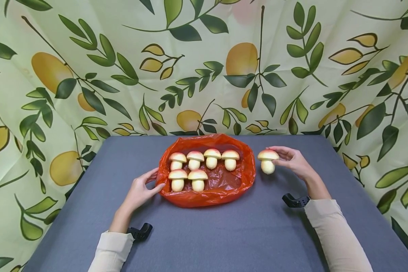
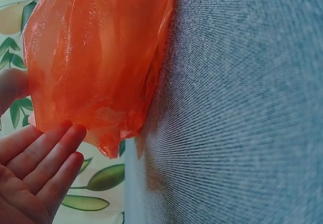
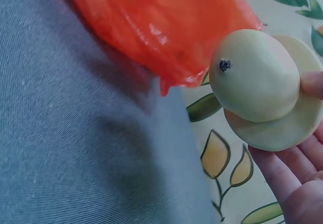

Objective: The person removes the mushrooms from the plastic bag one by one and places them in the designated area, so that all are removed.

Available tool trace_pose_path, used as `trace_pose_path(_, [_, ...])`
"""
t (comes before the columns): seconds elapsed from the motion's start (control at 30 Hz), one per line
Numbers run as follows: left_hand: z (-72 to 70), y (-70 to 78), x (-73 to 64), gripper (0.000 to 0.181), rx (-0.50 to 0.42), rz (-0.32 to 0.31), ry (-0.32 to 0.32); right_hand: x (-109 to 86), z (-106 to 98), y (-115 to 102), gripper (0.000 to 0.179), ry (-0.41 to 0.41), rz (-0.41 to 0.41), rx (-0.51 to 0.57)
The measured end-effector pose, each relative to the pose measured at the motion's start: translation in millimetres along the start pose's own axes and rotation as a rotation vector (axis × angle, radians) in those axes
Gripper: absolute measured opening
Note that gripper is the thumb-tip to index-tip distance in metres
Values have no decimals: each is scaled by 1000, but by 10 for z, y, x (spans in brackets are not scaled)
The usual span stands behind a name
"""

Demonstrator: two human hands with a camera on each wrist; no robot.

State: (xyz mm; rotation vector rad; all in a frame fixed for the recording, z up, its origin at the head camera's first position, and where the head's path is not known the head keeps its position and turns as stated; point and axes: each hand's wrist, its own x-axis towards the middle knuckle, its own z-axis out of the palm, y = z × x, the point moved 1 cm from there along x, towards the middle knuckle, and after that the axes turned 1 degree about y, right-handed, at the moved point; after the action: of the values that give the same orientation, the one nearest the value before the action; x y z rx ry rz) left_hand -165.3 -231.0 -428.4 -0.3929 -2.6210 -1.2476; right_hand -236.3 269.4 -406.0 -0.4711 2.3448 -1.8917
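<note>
My right hand (image 1: pixel 295 163) holds a toy mushroom (image 1: pixel 267 161) by its cap, just right of the red plastic bag (image 1: pixel 198 199). In the right wrist view, the mushroom (image 3: pixel 255 80) has a pale rounded stem with a small dark mark at its end, and the thumb and fingers are on its cap. My left hand (image 1: pixel 138 193) is at the bag's left end, thumb toward the front and fingers toward the back. Its fingers (image 2: pixel 48 161) look fairly straight against the red plastic. Inside the bag, several matching mushrooms (image 1: pixel 198 180) stand upright in two rows, the back row longer.
A grey-blue cloth (image 1: pixel 217 238) covers the table. Behind it hangs a curtain (image 1: pixel 204 53) printed with leaves and yellow fruit. Black wrist devices (image 1: pixel 141 231) sit on both wrists. The bag's rim (image 1: pixel 253 166) is spread wide, with bare bag floor at its front right.
</note>
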Motion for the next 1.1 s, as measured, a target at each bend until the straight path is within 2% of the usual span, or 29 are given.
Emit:
trace_pose_path(0.3, [0, 4, 15, 59, 5, -3, -2, 72, -26, 131, 49, 10, 63, -45])
trace_pose_path(0.63, [10, 2, 14, 58, 1, -11, -12, 105, -54, 337, 45, -8, 21, -15])
trace_pose_path(0.9, [14, -11, 9, 58, 1, -20, -17, 122, -63, 430, 43, -14, 43, 77])
trace_pose_path(1.1, [10, -14, 2, 58, 5, -17, -15, 162, -59, 458, 46, -13, 43, 56])
